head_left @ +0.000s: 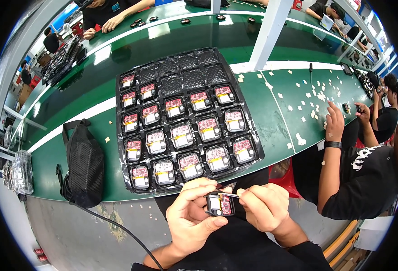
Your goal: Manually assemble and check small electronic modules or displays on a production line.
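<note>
Between the thumb and fingers of my left hand (192, 214) is a small black smartwatch casing (214, 212), its inside facing up. A red circuit board, a pale battery and yellow tape show in it. My right hand (266, 205) pinches a thin metal tool, perhaps tweezers (229, 194), whose tip reaches over the casing's upper edge. Just beyond my hands, a black plastic tray (194, 79) lies on the green bench. Rows of similar open casings (181, 135) fill its nearer pockets, while several far pockets hold none.
A black mesh bag (85, 162) lies left of the tray, a black cable (117, 223) running below it. At right, a co-worker's hands (336, 122) work near scattered pale paper bits (316, 106). A white post (269, 36) rises behind the tray, before a green conveyor (162, 43).
</note>
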Demonstrator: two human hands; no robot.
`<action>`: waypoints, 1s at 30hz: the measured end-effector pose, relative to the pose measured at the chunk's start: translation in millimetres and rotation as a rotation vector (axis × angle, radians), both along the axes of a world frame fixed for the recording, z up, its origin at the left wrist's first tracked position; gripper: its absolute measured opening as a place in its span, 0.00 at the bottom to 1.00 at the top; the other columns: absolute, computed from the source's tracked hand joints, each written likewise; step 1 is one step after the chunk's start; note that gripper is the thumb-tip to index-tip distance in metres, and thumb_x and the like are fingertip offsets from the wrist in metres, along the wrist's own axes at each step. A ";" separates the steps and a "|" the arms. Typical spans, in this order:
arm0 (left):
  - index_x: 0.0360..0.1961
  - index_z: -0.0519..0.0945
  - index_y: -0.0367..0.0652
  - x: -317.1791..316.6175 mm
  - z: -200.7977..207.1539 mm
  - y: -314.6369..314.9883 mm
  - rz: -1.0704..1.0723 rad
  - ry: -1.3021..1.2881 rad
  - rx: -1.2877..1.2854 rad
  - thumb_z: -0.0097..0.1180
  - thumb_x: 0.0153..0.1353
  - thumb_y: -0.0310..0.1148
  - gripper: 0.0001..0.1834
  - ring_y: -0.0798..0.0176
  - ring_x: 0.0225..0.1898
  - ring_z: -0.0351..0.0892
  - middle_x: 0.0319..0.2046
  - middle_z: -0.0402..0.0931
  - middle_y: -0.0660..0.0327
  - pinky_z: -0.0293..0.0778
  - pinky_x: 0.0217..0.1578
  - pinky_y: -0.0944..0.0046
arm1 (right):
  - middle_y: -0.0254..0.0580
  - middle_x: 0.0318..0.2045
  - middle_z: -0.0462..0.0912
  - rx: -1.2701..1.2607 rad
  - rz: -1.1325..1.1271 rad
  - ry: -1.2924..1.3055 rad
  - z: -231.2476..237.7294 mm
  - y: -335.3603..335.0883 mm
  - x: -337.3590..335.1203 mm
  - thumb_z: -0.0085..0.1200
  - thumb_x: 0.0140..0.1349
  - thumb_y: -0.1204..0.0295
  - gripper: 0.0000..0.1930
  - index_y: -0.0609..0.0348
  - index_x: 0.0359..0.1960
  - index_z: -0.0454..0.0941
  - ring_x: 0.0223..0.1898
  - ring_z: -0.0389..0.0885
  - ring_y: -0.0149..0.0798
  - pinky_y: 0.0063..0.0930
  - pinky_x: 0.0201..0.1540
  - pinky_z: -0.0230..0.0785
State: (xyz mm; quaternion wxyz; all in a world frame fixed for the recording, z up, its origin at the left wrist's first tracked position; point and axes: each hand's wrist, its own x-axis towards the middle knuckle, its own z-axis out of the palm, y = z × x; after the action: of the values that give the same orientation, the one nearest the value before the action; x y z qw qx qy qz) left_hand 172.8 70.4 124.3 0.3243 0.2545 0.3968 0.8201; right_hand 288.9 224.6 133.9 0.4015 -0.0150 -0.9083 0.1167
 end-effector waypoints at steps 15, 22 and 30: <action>0.61 0.75 0.27 -11.7 8.7 -6.2 -0.073 0.039 -0.120 0.75 0.56 0.21 0.32 0.53 0.60 0.78 0.63 0.67 0.50 0.81 0.56 0.60 | 0.35 0.34 0.81 0.108 0.002 0.033 -3.5 6.9 0.8 0.68 0.51 0.76 0.12 0.63 0.39 0.87 0.23 0.76 0.28 0.22 0.23 0.61; 0.63 0.74 0.27 -6.6 5.8 -1.5 -0.038 0.042 -0.084 0.74 0.57 0.22 0.33 0.47 0.61 0.78 0.63 0.68 0.49 0.81 0.58 0.55 | 0.37 0.32 0.81 0.052 0.049 -0.028 -2.5 7.6 1.4 0.68 0.53 0.75 0.13 0.65 0.41 0.86 0.22 0.76 0.29 0.21 0.22 0.65; 0.63 0.74 0.28 -3.8 2.1 -2.9 -0.020 0.044 -0.078 0.74 0.57 0.22 0.33 0.46 0.61 0.79 0.63 0.68 0.48 0.81 0.58 0.54 | 0.39 0.32 0.82 -0.197 0.093 -0.071 0.1 2.7 -1.1 0.69 0.53 0.76 0.13 0.66 0.41 0.85 0.23 0.79 0.33 0.25 0.23 0.71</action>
State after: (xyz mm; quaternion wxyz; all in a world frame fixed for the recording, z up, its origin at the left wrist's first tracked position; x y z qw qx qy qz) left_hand 169.0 67.6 126.4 0.3332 0.2635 0.4331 0.7949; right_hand 287.9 227.3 134.1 0.3599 -0.0163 -0.9057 0.2232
